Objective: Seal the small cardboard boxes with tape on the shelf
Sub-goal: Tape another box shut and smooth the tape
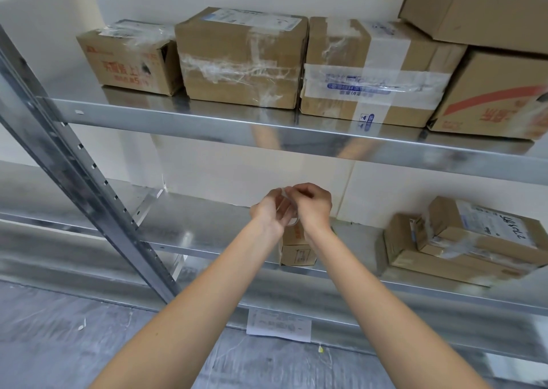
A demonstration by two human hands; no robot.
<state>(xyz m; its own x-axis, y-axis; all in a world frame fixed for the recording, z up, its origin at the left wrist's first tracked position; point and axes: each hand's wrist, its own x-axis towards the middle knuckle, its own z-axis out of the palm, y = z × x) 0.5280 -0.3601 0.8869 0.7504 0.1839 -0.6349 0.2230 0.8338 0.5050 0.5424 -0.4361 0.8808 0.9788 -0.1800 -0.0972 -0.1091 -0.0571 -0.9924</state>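
A small cardboard box (298,250) stands near the front edge of the lower metal shelf (207,225), partly hidden behind my wrists. Just above it my left hand (268,210) holds a roll of clear tape (289,210). My right hand (311,203) is closed with its fingers pinched at the top of the roll. Both hands touch each other around the roll, which shows only as a pale translucent ring between them.
Two stacked taped boxes (462,240) lie at the right of the lower shelf. The upper shelf (207,121) carries a row of larger taped cartons (240,59). A perforated steel upright (74,157) slants at left. A paper label (278,325) hangs under the shelf edge.
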